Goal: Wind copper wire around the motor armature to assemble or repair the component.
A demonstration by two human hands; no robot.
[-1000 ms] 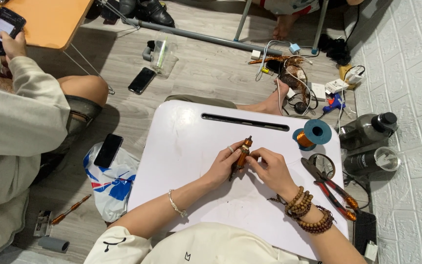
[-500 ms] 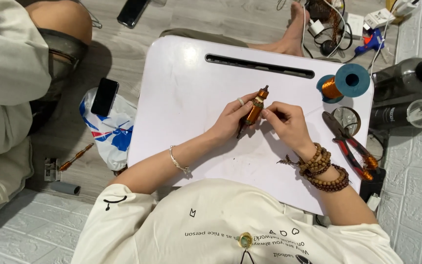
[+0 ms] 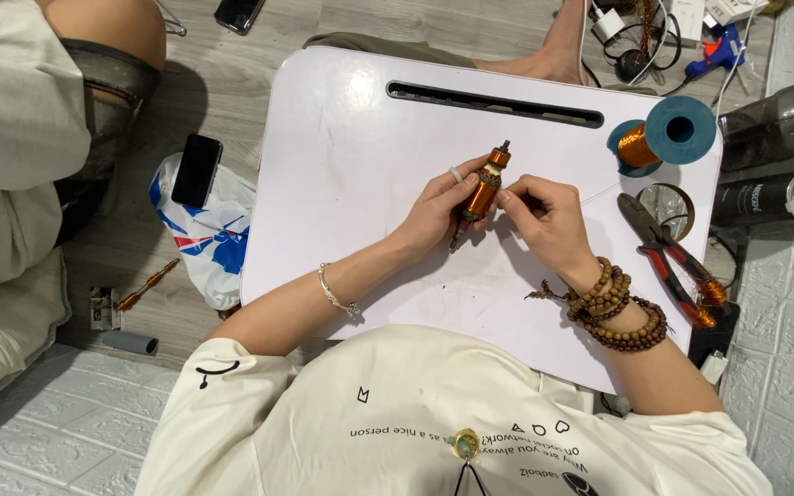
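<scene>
Right now your left hand is wrapped around a small motor armature wound with copper wire, its fingers closed on the winding while the metal shaft points up toward 1 o'clock. Your right hand sits at 3 o'clock of the armature, fingertips pinched together right against its side; a thin wire seems to run off from there toward the spool, though it is too fine to be sure that you are pinching it. The armature is held just above the middle of the white lap table. At 2 o'clock from your hands, near the table's far right corner, lies a blue spool of copper wire. At 3 o'clock from your right hand, red-handled pliers lie along the table's right edge, next to a round clear lid. Off the table at 9 o'clock, a black phone rests on a white plastic bag on the floor. Another person sits at 10 o'clock, well apart from your hands.
</scene>
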